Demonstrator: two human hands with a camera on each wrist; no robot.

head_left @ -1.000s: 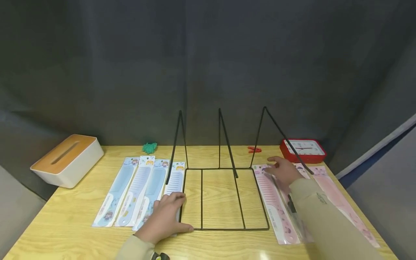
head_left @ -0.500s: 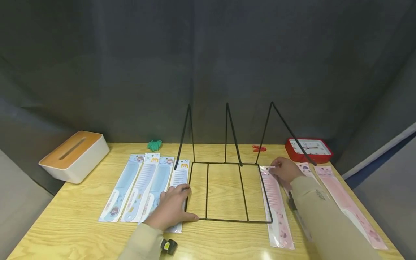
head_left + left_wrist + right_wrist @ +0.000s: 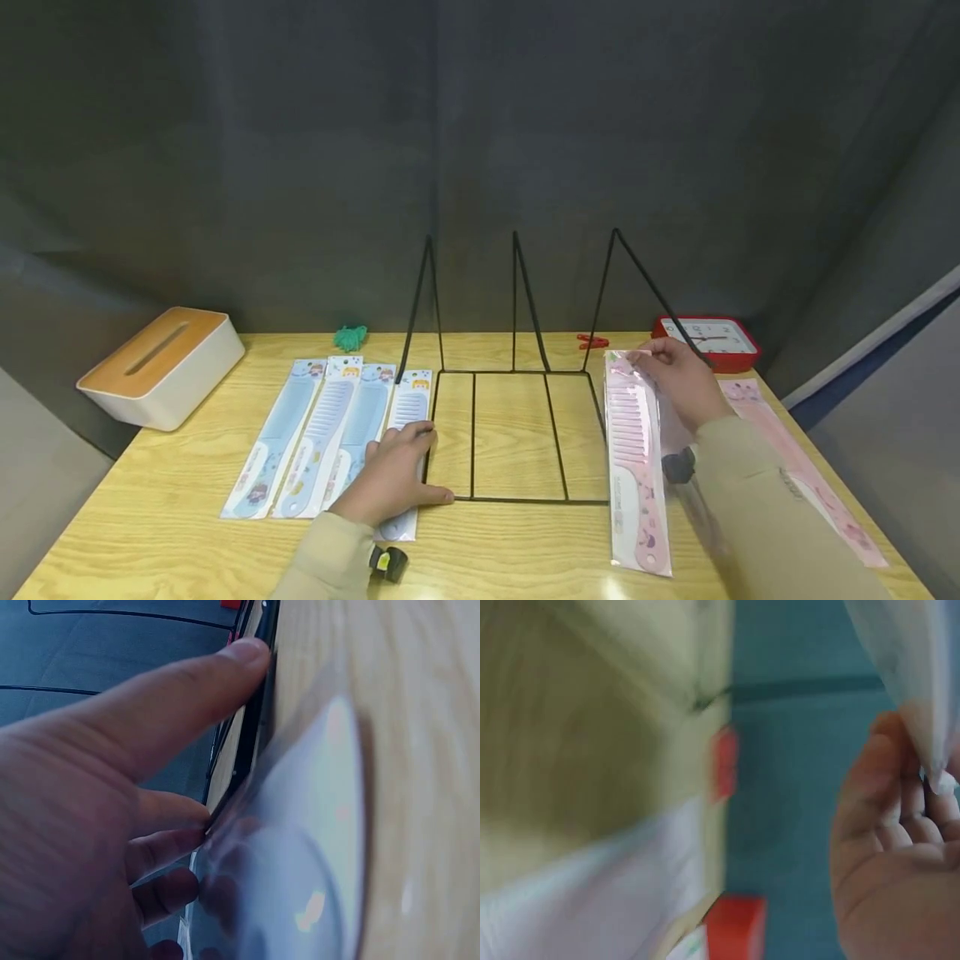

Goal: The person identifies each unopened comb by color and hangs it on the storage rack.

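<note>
A black wire rack (image 3: 517,433) with three upright dividers stands mid-table. My right hand (image 3: 675,379) pinches the top of a pink packaged comb (image 3: 633,462) and holds it lifted just right of the rack; the packet's edge (image 3: 922,682) shows between my fingers in the right wrist view. My left hand (image 3: 393,479) rests flat on the rightmost blue packaged comb (image 3: 408,412), thumb against the rack's front left corner. In the left wrist view the fingers (image 3: 150,750) press on the clear packet (image 3: 300,855) beside the black wire (image 3: 255,727). Three more blue combs (image 3: 315,433) lie to the left.
On the wooden table (image 3: 150,533) a white tissue box with a wooden lid (image 3: 161,367) sits at the far left. A green bundle (image 3: 350,337), a red clip (image 3: 592,342) and a red clock (image 3: 708,340) lie along the back. More pink combs (image 3: 795,467) lie at the right.
My right hand took hold of the pink comb's top end and lifted it off the table. The left hand stayed on the blue comb by the rack.
</note>
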